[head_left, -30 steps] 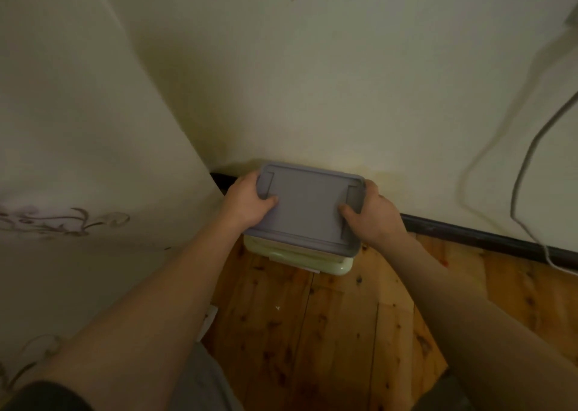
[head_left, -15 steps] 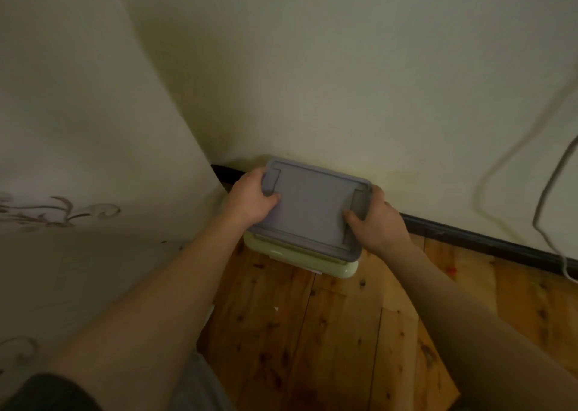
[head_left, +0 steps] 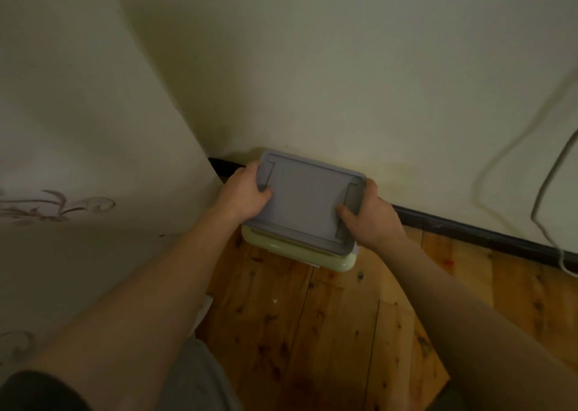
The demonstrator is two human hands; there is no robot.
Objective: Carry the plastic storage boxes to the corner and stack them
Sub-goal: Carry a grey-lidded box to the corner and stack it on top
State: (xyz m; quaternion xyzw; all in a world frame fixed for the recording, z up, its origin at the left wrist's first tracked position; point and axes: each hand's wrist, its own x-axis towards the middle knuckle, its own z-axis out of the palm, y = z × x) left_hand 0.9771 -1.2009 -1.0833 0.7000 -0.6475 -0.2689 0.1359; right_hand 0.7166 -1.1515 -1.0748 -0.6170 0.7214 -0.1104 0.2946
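Our left hand [head_left: 245, 193] grips the left short end of the grey-lidded box [head_left: 305, 202], thumb curled over the lid and fingers wrapped down the side out of view; our right hand [head_left: 372, 215] grips the right short end the same way, thumb on the lid. So the box sits directly between our hands, its long axis running from one hand to the other, slightly skewed so the right end lies nearer to us than the left. Both hands look equally placed on it; neither is nearer. Beneath it we see the pale green box [head_left: 300, 251], whose front edge and right front corner stick out past the grey lid on the side towards us. We cannot tell whether the grey box is already resting on the green one or held just above it. We judge that the coming move turns on this offset: the upper box looks to sit a little further toward the wall [head_left: 344, 82] than the lower one and may need squaring up before we let go. The stack stands in the corner on the wooden floor [head_left: 312, 332], against the dark skirting board [head_left: 469, 227], with a patterned cloth [head_left: 62, 191] close on its left and a cable [head_left: 544, 191] well away to the right.
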